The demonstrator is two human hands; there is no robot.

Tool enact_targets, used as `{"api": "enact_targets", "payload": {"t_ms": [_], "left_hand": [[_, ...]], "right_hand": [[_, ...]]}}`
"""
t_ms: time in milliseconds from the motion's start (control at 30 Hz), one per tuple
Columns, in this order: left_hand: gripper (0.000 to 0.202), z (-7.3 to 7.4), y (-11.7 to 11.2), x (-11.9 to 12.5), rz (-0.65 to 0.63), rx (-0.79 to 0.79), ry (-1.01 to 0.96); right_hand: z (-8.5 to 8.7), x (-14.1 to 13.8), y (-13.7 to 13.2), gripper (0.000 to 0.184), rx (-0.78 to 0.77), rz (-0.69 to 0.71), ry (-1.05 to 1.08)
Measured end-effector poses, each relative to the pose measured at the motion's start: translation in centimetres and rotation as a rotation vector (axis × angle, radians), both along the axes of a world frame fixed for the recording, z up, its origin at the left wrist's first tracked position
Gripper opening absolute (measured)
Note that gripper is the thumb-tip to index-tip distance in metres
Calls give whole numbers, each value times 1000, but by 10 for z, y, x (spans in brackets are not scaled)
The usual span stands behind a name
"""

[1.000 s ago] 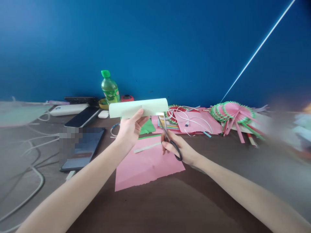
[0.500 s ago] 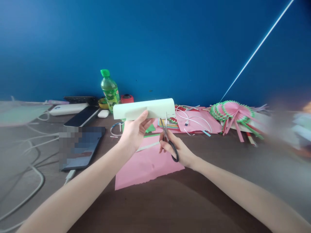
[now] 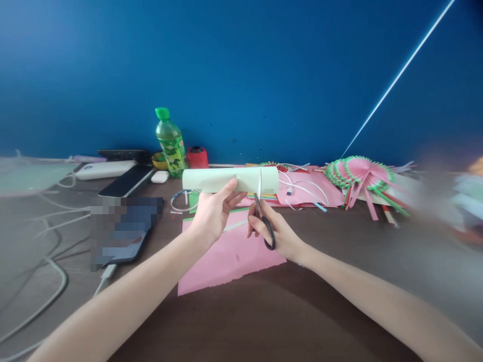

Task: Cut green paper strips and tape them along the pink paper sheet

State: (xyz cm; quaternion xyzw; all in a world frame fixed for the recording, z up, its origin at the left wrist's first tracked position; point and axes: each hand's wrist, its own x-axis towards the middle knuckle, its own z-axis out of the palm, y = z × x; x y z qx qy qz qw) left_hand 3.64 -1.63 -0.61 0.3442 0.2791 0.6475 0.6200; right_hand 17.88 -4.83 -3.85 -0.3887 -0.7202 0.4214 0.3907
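Note:
A sheet of pale green paper [image 3: 211, 179], curved over on itself, is pinched between the thumb and fingers of my left hand [image 3: 213, 213]. My right hand [image 3: 277, 226] grips scissors [image 3: 268, 232] with dark handles. Their blades point up at the right part of the paper, one showing in front of it; how far they have cut I cannot tell. Below both hands, a pink paper sheet [image 3: 226, 266] lies on the brown table, with a pale strip [image 3: 236, 225] on it.
A green bottle [image 3: 169, 143] and a red object [image 3: 197, 158] stand by the blue wall. To the left are a phone [image 3: 128, 236], a white earbud case [image 3: 160, 177] and cables [image 3: 56, 276]. On the right lies a pink-and-green folded paper craft [image 3: 360, 173] beside pink paper [image 3: 313, 188].
My left hand and the green paper have moved right and slightly down, bringing the paper's right part to the scissor blades. My right hand has barely moved.

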Motion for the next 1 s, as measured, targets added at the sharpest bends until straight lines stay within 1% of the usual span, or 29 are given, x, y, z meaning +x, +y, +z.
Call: {"api": "enact_targets", "payload": {"t_ms": [300,700,1000], "left_hand": [[22,-3,-2,3,-5,-19,-25],[15,-6,-2,3,-14,6,-40],[18,-6,-2,3,-10,7,-33]], "right_hand": [[-2,1,2,14,5,-19,1],[-2,1,2,16,10,-17,5],[0,-1,1,16,23,-48,7]]}}
